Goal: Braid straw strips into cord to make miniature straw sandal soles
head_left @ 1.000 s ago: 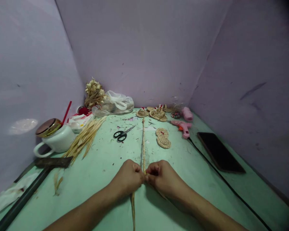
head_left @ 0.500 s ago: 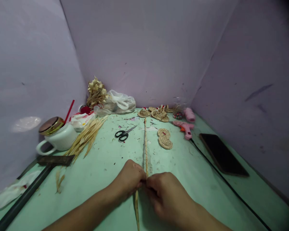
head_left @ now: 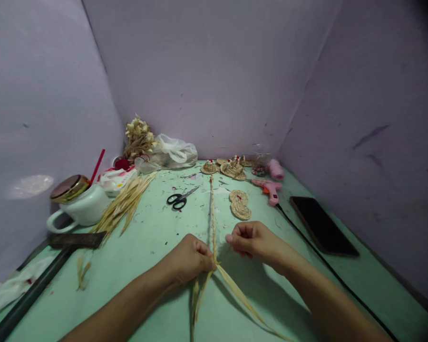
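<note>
A long braided straw cord (head_left: 212, 213) runs down the middle of the green table (head_left: 157, 237) toward me. My left hand (head_left: 190, 259) is closed and pinches the cord's near end, where loose straw strips (head_left: 235, 289) fan out toward me. My right hand (head_left: 251, 239) hovers just right of the cord, fingers curled in a pinch; I cannot make out anything in it.
Black scissors (head_left: 180, 198), a coiled straw piece (head_left: 240, 205), a pink glue gun (head_left: 270, 189) with its black cable, and a dark phone (head_left: 323, 225) lie beyond. At the left are a straw bundle (head_left: 123, 205), a white mug (head_left: 82, 207), and a dark bar (head_left: 39, 285).
My right hand has let go of the braid end and lifted up and to the right. The loose strips now spread apart below my left hand.
</note>
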The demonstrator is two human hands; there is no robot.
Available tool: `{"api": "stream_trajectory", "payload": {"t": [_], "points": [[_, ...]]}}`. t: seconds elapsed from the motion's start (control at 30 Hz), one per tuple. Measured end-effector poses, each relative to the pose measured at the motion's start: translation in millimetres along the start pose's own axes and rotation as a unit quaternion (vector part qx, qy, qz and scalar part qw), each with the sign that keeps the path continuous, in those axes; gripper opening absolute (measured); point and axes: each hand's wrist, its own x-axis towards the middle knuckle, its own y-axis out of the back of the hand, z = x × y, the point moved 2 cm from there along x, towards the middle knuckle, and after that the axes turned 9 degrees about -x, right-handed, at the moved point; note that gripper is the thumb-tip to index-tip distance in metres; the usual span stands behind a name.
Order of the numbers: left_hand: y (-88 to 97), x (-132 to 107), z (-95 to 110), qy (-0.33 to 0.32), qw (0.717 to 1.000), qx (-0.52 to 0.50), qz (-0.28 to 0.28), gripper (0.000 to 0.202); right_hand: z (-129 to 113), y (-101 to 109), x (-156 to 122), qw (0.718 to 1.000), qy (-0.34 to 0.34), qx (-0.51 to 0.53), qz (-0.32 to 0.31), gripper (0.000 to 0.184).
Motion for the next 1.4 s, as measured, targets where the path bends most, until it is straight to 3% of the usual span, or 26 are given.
{"api": "stream_trajectory", "payload": {"t": [0.1,0.2,0.3,0.37,0.43,0.5,0.57,0.63,0.77,0.9,1.03,1.27,1.4], "points": [[-0.7,0,0,-0.006,1.000,-0.012,-0.006,0.010,7,-3,10,0.995,0.008,-0.016,0.098,0.015],[-0.9,0,0,-0.003,1.000,-0.013,-0.014,0.011,7,-11,8,0.982,0.049,-0.027,0.179,0.015],[-0.8,0,1,-0.009,1.000,-0.003,-0.016,0.013,-2,-8,-4,0.933,0.134,-0.040,0.332,0.024],[-0.6,0,1,-0.013,1.000,0.004,-0.013,0.013,-8,-7,-10,0.913,0.168,-0.049,0.369,0.020],[-0.4,0,0,-0.014,1.000,0.006,-0.010,0.012,-8,-10,-8,0.953,0.119,-0.016,0.279,0.012],[0.0,0,0,-0.015,1.000,0.006,-0.005,0.011,-6,-21,-4,0.992,0.024,0.069,0.102,0.012],[0.2,0,0,-0.016,1.000,0.001,-0.010,0.011,-5,-33,-3,0.984,-0.033,0.165,-0.055,0.017],[-0.4,-1,1,-0.021,0.999,-0.012,-0.032,0.013,-7,-42,-4,0.964,-0.042,0.230,-0.126,0.016],[0.2,-1,3,-0.022,0.999,0.001,-0.041,0.013,-8,-45,-4,0.973,-0.049,0.197,-0.111,0.004],[2.3,2,1,-0.025,0.998,0.052,-0.037,0.011,1,-44,2,0.987,-0.041,0.111,-0.105,0.016],[5.6,0,2,-0.031,0.988,0.153,-0.004,0.011,10,-46,7,0.993,-0.039,0.093,-0.061,0.014],[-1.0,-23,14,-0.041,0.937,0.344,0.044,0.021,3,-50,3,0.988,-0.044,0.143,-0.040,0.012],[-20.2,-36,12,-0.081,0.874,0.472,0.084,0.027,2,-52,2,0.980,-0.049,0.187,-0.040,0.009]]}}
